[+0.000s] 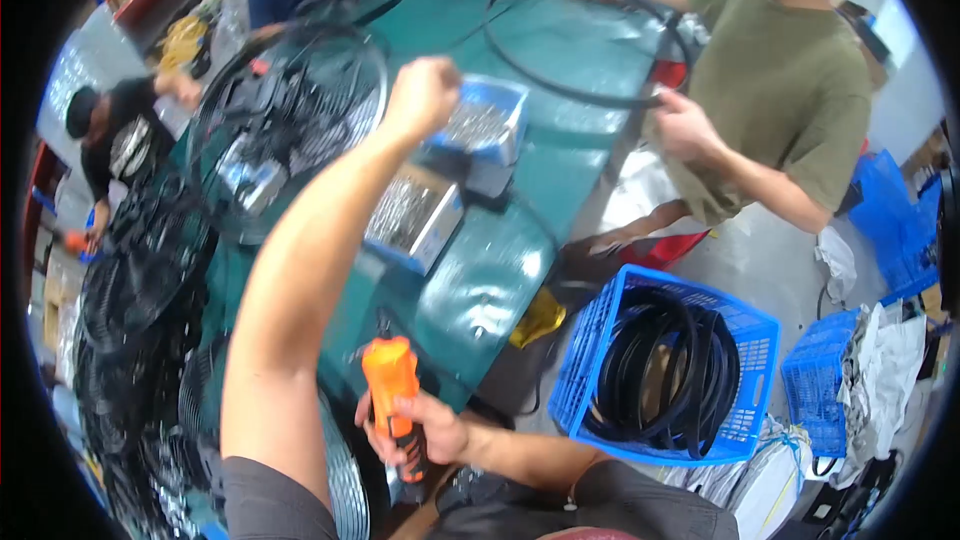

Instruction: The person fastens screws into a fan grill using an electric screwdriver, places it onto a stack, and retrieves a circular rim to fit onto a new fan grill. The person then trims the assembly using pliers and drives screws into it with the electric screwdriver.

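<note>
My right hand is wrapped round an orange and black cordless screwdriver, whose dark tip points away from me over the table edge. Stretched far forward, my left hand is closed and a little blurred; whether its curled fingers hold anything is hidden. It is beside a blue bin of small metal screws. A second box of longer metal parts sits nearer to me, below my left forearm. Left of that forearm, a large round wire fan guard surrounds black parts.
A co-worker in a green shirt holds a large black hoop over the green table. A blue crate of black hoops stands at my right. Stacked black guards line the left. Other people work farther back.
</note>
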Motion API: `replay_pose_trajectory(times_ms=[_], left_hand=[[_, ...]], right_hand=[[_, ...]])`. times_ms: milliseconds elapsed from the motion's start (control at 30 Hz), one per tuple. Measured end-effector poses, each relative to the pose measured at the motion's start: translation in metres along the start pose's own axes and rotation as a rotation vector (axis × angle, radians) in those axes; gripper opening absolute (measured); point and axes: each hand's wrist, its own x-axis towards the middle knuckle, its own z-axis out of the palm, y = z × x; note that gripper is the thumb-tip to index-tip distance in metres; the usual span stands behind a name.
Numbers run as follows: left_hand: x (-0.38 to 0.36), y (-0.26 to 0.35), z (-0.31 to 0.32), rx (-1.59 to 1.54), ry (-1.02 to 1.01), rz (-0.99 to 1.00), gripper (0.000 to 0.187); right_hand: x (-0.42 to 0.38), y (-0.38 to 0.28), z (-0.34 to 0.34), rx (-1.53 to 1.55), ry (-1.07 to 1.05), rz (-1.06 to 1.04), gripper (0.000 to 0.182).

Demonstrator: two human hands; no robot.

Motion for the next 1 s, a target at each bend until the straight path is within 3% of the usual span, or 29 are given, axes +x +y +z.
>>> replay_pose_trajectory(times_ms=[67,133,200,233,300,467,567,633,733,767,833,867,1000], left_hand=[[-0.015,-0.003,-0.037,-0.136,-0.043,0.031,0.023],[-0.063,0.023,-0.093,-0.376,-0.122,-0.090,0.024],[-0.123,0.040,-0.149,-0.496,-0.150,-0.055,0.025],[-0.158,0.067,-0.178,-0.372,-0.136,-0.221,0.027],[-0.226,0.082,-0.219,-0.516,-0.069,-0.382,0.024],[-0.405,0.143,-0.279,-0.779,0.270,-0.678,0.022],[-0.502,0.177,-0.277,-0.977,0.517,-0.617,0.027],[-0.548,0.197,-0.261,-0.920,0.645,-0.613,0.027],[-0.606,0.214,-0.233,-0.838,0.762,-0.659,0.027],[-0.624,0.214,-0.223,-0.858,0.772,-0.609,0.028],[-0.649,0.220,-0.206,-0.878,0.825,-0.634,0.027],[-0.656,0.226,-0.201,-0.953,0.878,-0.621,0.023],[-0.678,0.221,-0.184,-0.764,0.856,-0.542,0.021]], right_hand=[[0.002,-0.003,0.004,-0.014,0.032,-0.007,0.055],[0.005,-0.003,-0.002,-0.066,0.053,0.031,0.070],[0.010,-0.002,0.005,0.087,0.091,0.023,0.094],[0.011,-0.003,0.005,0.094,0.080,0.037,0.101],[0.016,-0.003,0.004,0.104,0.064,0.066,0.109],[0.014,-0.004,0.016,0.009,0.146,0.087,0.095],[0.013,-0.003,0.029,-0.018,0.163,0.073,0.089],[0.010,-0.003,0.034,-0.014,0.164,0.088,0.088],[-0.006,0.009,0.063,-0.150,0.072,0.007,0.095],[-0.012,0.013,0.075,-0.174,0.023,-0.008,0.084],[-0.028,0.035,0.111,-0.310,-0.020,-0.126,0.046],[-0.033,0.047,0.130,-0.342,-0.101,-0.139,0.039],[-0.047,0.090,0.171,-0.404,-0.241,-0.151,0.043]])
